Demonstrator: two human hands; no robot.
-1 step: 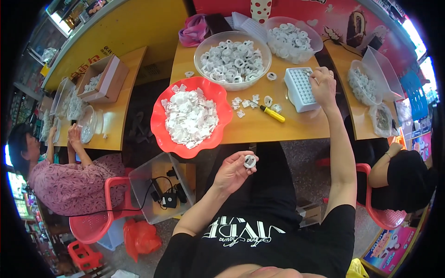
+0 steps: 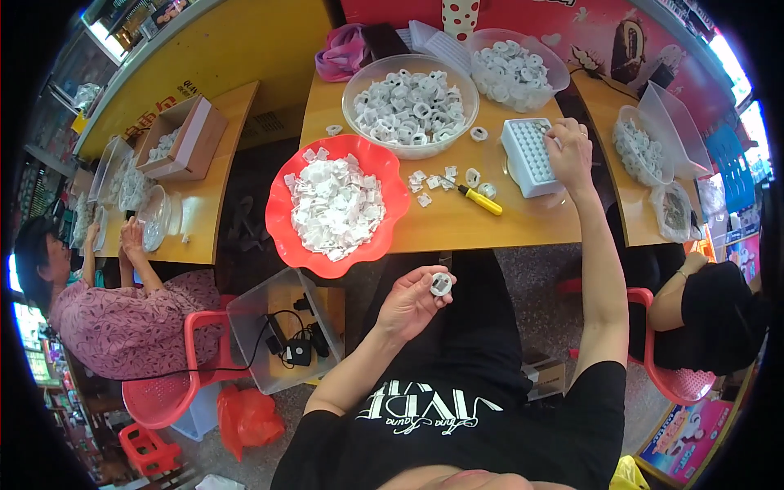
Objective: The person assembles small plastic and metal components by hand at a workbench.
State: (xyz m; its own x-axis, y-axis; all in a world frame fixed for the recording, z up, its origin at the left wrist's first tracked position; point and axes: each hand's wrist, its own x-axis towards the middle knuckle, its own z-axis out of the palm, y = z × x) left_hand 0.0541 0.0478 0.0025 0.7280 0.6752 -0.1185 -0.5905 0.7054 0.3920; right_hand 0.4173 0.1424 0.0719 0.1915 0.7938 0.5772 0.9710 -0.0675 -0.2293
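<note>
My left hand (image 2: 411, 304) pinches a round white plastic part (image 2: 441, 284) with a greyish recess, held above my lap before the table edge. My right hand (image 2: 569, 151) is closed at the far right of a white tray (image 2: 541, 184) with rows of small round holes or pieces; its fingertips hide whatever they pinch. Left of the tray lies a screwdriver (image 2: 482, 201) with a yellow handle, beside a few loose round parts (image 2: 473, 177) and small white pieces (image 2: 418, 177). A red scalloped bowl (image 2: 279, 214) full of flat white pieces stands at the table's front left.
Two clear bowls (image 2: 353, 122) of round white parts stand at the back. A clear plastic bin (image 2: 255, 359) with black adapters is below left. Co-workers sit on both sides: a person (image 2: 139, 327) in a patterned top left, another in black (image 2: 719, 327) right.
</note>
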